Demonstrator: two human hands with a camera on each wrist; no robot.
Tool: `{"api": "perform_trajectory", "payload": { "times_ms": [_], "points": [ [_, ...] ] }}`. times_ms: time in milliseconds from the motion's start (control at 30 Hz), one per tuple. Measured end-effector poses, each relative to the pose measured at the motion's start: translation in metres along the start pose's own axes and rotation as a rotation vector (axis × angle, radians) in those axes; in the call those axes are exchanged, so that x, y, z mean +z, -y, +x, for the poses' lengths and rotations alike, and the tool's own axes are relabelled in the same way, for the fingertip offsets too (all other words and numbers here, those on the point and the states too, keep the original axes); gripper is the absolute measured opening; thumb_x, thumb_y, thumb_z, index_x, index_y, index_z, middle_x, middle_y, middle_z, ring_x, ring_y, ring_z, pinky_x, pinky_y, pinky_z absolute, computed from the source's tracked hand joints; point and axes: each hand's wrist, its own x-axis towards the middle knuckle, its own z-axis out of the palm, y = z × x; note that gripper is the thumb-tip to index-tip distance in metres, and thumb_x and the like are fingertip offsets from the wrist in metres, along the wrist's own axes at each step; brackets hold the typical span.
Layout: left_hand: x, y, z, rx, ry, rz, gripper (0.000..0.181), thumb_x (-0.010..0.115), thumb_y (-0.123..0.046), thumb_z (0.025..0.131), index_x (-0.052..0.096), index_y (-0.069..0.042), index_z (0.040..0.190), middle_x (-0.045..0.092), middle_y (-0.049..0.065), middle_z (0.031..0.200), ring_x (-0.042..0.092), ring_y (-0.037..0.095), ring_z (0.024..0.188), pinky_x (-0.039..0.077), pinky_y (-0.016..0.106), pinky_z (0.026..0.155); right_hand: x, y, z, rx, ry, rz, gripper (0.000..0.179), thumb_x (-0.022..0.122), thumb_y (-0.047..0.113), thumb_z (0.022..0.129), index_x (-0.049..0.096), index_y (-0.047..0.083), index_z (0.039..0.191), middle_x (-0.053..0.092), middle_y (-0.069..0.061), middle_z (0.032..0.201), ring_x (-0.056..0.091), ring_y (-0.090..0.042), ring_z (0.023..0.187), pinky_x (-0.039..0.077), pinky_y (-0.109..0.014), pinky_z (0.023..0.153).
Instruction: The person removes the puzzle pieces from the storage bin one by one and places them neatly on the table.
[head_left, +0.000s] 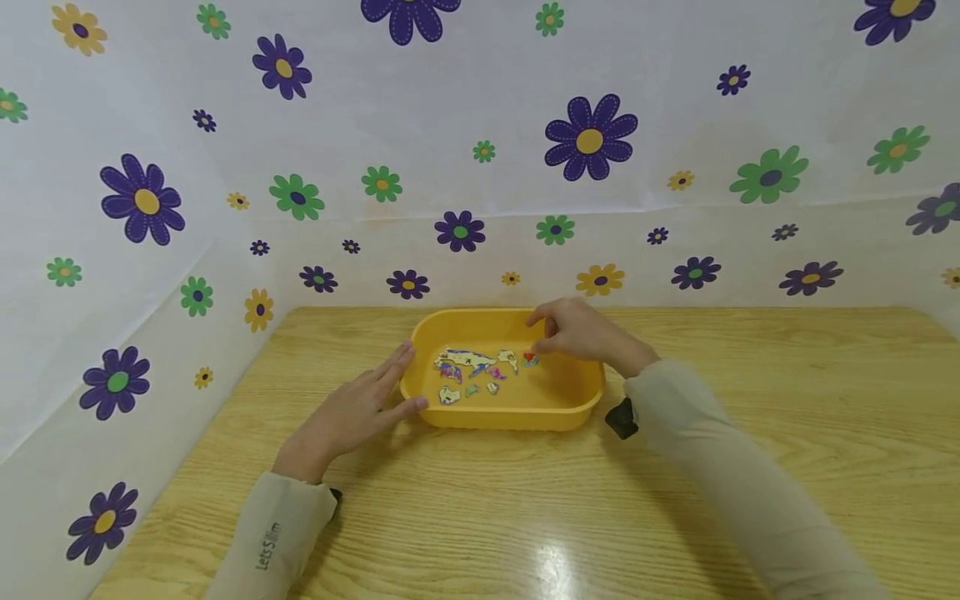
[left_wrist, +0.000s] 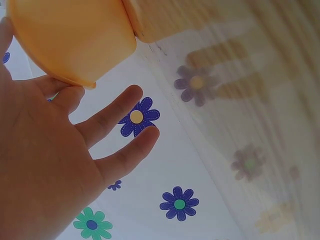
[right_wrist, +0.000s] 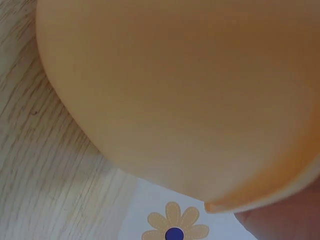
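Observation:
A yellow, shallow tray (head_left: 495,419) with rounded corners sits on the wooden table. Several small, flat, irregular pieces lie in it, among them a long cream and blue piece (head_left: 467,358) and a small magenta one (head_left: 496,374). At the tray's left end, my left hand (head_left: 356,408) rests on the rim, its fingers extended and thumb at the front corner. My right hand (head_left: 581,329) is over the back right part of the tray, with index finger and thumb apart. Just below its thumb is a small red and blue piece (head_left: 530,359). The tray hides most of this hand in the right wrist view.
Behind and to the left, a white sheet printed with flowers (head_left: 591,137) borders the table (head_left: 750,383). A dark wrist-worn item (head_left: 622,419) shows beneath the right sleeve.

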Motion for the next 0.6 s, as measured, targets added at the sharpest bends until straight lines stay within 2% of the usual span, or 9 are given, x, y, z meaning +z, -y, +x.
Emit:
{"api": "perform_trajectory", "payload": {
  "times_ms": [233, 400, 500, 600],
  "points": [
    [0.001, 0.000, 0.000, 0.003, -0.004, -0.006, 0.085, 0.047, -0.058, 0.103, 0.016, -0.007, 0.163, 0.012, 0.009, 0.169, 0.029, 0.043, 0.147, 0.027, 0.060, 0.116, 0.007, 0.000, 0.005, -0.033, 0.031, -0.084, 0.037, 0.076, 0.005, 0.088, 0.068, -0.009, 0.121, 0.061, -0.005, 0.071, 0.050, -0.017, 0.065, 0.042, -0.026, 0.062],
    [0.001, 0.000, 0.000, -0.002, 0.000, -0.008, 0.085, 0.047, -0.059, 0.102, 0.016, -0.008, 0.163, 0.012, 0.008, 0.169, 0.029, 0.043, 0.147, 0.027, 0.061, 0.116, 0.015, 0.001, 0.008, 0.027, 0.067, -0.181, 0.037, 0.076, 0.009, 0.090, 0.068, -0.005, 0.124, 0.059, -0.005, 0.072, 0.050, -0.018, 0.067, 0.042, -0.025, 0.062],
    [0.001, 0.001, 0.000, 0.001, 0.000, -0.008, 0.085, 0.047, -0.058, 0.103, 0.016, -0.007, 0.163, 0.011, 0.008, 0.169, 0.029, 0.043, 0.147, 0.027, 0.061, 0.116, 0.018, 0.000, 0.009, 0.062, 0.083, -0.247, 0.036, 0.072, 0.008, 0.092, 0.068, -0.002, 0.126, 0.068, -0.011, 0.089, 0.053, -0.020, 0.072, 0.046, -0.028, 0.066],
    [0.001, 0.001, 0.001, 0.005, -0.001, -0.007, 0.085, 0.048, -0.058, 0.103, 0.016, -0.007, 0.163, 0.011, 0.008, 0.169, 0.029, 0.043, 0.147, 0.027, 0.060, 0.116, 0.022, -0.001, 0.010, 0.064, 0.091, -0.329, 0.034, 0.067, 0.006, 0.093, 0.069, 0.000, 0.127, 0.071, -0.016, 0.114, 0.064, -0.026, 0.091, 0.054, -0.037, 0.084]
  ]
}}
